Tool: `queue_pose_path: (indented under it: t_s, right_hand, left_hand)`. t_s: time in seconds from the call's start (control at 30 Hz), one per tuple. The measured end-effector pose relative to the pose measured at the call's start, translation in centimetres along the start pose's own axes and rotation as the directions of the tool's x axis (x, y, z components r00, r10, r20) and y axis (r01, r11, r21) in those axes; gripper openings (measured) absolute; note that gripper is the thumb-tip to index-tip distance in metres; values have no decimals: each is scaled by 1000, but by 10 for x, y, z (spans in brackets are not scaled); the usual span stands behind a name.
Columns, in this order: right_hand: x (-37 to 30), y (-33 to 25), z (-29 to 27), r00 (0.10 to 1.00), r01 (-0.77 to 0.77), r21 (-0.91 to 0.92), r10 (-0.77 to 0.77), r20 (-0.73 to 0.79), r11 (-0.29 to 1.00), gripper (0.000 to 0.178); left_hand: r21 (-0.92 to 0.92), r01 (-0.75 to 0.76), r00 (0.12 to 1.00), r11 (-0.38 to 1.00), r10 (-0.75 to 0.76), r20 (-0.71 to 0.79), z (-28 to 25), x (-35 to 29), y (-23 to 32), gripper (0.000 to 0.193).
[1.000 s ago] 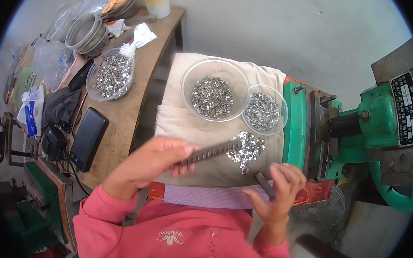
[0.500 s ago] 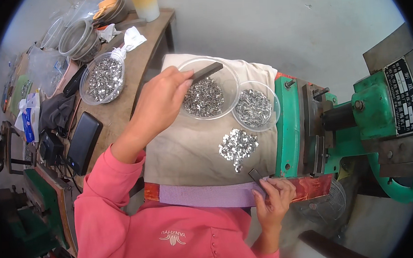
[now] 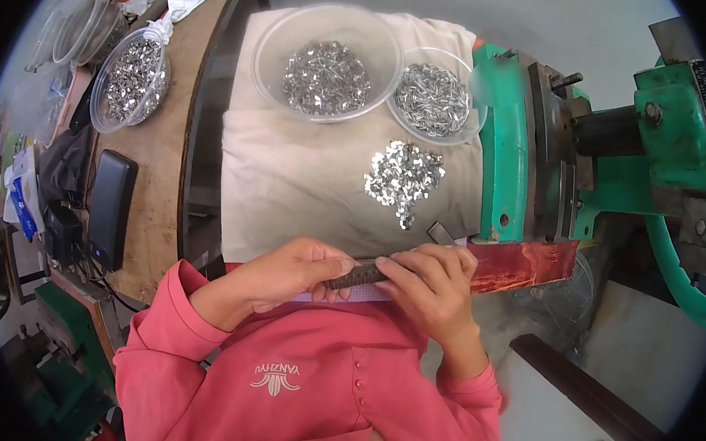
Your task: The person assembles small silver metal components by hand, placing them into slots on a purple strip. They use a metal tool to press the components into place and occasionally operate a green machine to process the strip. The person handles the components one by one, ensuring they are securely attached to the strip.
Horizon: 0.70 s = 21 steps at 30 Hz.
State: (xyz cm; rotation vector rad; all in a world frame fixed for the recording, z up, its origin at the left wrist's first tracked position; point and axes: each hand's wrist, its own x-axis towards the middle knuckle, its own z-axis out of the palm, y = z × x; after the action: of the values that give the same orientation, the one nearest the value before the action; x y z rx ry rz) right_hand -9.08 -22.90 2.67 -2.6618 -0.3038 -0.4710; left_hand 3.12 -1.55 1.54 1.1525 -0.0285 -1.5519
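I had the dark metal bar (image 3: 355,275) pinched at both ends, level and close to my chest, just over the lavender edge of the cloth-covered board (image 3: 302,183). My left hand (image 3: 287,273) was closed on its left end, thumb along the top and fingers curled beneath; my right hand (image 3: 428,285) was closed on the right end, fingertips (image 3: 388,265) pressing down on the upper face. How far the bar ran under my right palm I could not tell.

The risk, as I judged it, lay in that fingertip hold. A narrow bar gripped only at its ends could have rolled or slid out if either hand had eased, and it would have dropped into my lap or off the near edge of the board. A second short dark bar (image 3: 440,233) lay just beyond my right knuckles; a careless sweep could have knocked it toward the green press (image 3: 518,146).

Farther up the cloth sat a loose heap of small shiny metal pieces (image 3: 403,179), with nothing to contain it. A tug on the cloth from my wrists could have scattered them. The large clear bowl (image 3: 325,60) and the smaller clear bowl (image 3: 434,96) of pieces sat at the far side, touching each other, and a jolt to the board might have tipped them.
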Motion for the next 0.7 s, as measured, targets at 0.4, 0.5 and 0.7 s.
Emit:
queue_pose_path:
  t_s: [0.4,0.5,0.7]
  right_hand:
    - [0,6,2,978,-138,29,132,160,990,32]
    - [6,13,2,982,-173,36,170,81,984,28]
    - [29,17,23,961,-275,-80,272,-43,958,30]
  left_hand:
    - [895,-190,708,405,688,-161,11,-9,-1,12]
    - [940,-197,578,278,808,-118,16,1,6,16]
    - [987,-159,350,-9,934,65,18,46,18,31]
